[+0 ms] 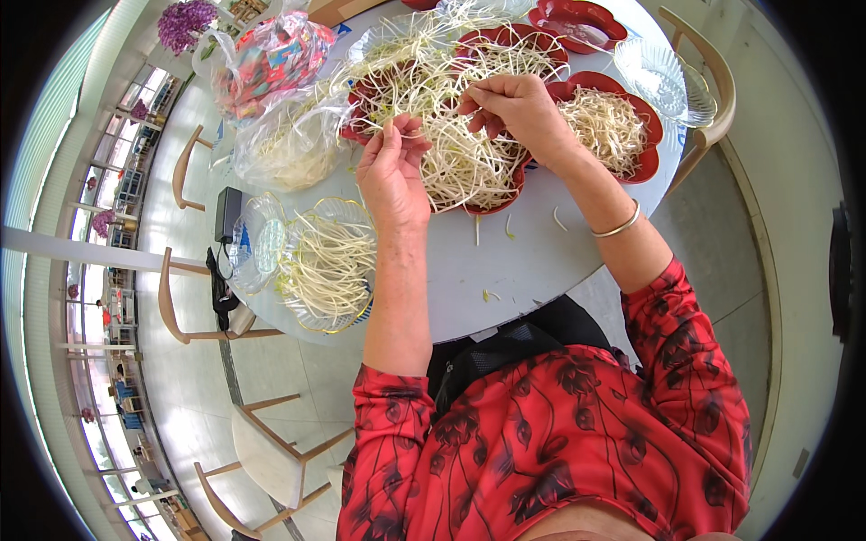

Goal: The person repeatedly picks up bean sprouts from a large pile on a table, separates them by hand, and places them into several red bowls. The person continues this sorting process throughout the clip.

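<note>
My left hand (396, 172) is raised over the near left of a heap of mung bean sprouts (473, 159), palm up. Its thumb and fingertips are together on what looks like a thin bean sprout. Across the heap, my right hand (517, 111) has its thumb and index finger pinched close; whether a sprout is between them is hard to make out. Red flower-shaped trays (519, 189) lie under the heap. To the right, another red tray (653, 138) holds shorter, pale sprouts (602, 128). Long sprouts (328, 264) fill a clear gold-rimmed plate (328, 327) beside my left forearm.
On the grey round table (467, 284) lie loose sprout bits. Clear plates (256, 237) stand left, others (649, 74) right. A plastic bag of sprouts (291, 145), a bag of red packets (277, 64) and a black box (229, 213) sit leftward. Wooden chairs (717, 88) surround the table.
</note>
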Demonstrator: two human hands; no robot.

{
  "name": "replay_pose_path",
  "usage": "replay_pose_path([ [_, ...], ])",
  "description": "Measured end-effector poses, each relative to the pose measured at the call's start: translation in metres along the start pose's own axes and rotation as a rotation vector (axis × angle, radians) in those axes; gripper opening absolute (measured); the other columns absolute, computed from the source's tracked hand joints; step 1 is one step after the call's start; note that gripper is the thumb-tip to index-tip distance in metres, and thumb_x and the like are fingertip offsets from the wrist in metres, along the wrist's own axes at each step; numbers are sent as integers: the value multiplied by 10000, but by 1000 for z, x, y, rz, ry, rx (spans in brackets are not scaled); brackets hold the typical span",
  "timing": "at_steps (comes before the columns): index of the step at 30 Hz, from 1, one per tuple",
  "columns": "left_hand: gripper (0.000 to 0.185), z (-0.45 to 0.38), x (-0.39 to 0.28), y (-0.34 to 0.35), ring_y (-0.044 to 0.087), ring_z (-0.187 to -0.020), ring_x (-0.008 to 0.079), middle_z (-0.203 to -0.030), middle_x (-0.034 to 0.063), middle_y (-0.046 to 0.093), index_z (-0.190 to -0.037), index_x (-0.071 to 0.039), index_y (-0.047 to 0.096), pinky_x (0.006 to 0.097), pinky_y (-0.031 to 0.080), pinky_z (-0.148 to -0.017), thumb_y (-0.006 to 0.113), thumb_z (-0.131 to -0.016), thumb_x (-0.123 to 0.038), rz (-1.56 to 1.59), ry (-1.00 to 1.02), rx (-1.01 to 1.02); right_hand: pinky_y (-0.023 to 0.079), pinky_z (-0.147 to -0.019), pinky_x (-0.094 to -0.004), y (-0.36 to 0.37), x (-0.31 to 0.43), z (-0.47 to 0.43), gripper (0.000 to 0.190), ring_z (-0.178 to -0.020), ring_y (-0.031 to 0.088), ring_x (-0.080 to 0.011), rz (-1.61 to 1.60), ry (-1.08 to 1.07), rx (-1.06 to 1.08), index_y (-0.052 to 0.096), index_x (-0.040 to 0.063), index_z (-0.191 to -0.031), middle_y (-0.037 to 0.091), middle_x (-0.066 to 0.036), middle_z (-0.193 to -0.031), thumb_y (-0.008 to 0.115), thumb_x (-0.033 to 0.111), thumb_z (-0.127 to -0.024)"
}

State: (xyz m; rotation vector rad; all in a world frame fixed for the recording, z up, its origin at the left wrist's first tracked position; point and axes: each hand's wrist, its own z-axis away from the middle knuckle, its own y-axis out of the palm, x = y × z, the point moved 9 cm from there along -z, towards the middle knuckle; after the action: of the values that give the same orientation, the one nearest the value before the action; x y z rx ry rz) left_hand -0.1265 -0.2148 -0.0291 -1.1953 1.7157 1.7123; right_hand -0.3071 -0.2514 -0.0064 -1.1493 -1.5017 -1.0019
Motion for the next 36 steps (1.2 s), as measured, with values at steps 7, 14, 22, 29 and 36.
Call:
replay_pose_path([
  [7, 168, 2, -2, 3, 596, -717, 146, -890, 108, 646, -976, 37, 618, 276, 514, -665, 556, -919, -109, -55, 35, -14, 432, -499, -179, 3, -3, 4, 286, -624, 593, -62, -81, 55, 48, 646, -14, -891, 650, -47, -787, 545, 249, -938],
  [14, 170, 4, -4, 2, 583, -683, 135, -860, 103, 648, -948, 32, 632, 266, 501, -641, 571, -916, -124, -86, 41, -31, 363, -463, -175, 7, 6, 8, 284, -561, 546, -42, 123, 66, 89, 654, -9, -857, 628, -22, -713, 607, 267, -906],
  [22, 177, 3, 0, 3, 581, -667, 128, -847, 93, 648, -952, 31, 635, 266, 504, -626, 577, -914, -131, -81, 37, -20, 341, -444, -174, 7, -5, 5, 221, -528, 540, -34, 161, 53, 103, 657, -8, -845, 622, -1, -681, 623, 205, -892],
  [29, 182, 1, -2, 0, 591, -700, 141, -865, 100, 645, -948, 38, 625, 273, 508, -659, 562, -921, -130, 3, 4, -30, 330, -417, -179, 19, -8, 7, 217, -499, 512, -30, 170, 66, 223, 638, -6, -793, 587, 7, -635, 622, 186, -892],
  [36, 181, 1, -2, 0, 605, -720, 157, -874, 117, 644, -952, 46, 618, 283, 524, -680, 546, -926, -119, 23, 7, -25, 367, -420, -200, 20, -10, 5, 252, -474, 494, -48, 263, 30, 186, 593, -4, -750, 550, 4, -605, 584, 185, -917],
])
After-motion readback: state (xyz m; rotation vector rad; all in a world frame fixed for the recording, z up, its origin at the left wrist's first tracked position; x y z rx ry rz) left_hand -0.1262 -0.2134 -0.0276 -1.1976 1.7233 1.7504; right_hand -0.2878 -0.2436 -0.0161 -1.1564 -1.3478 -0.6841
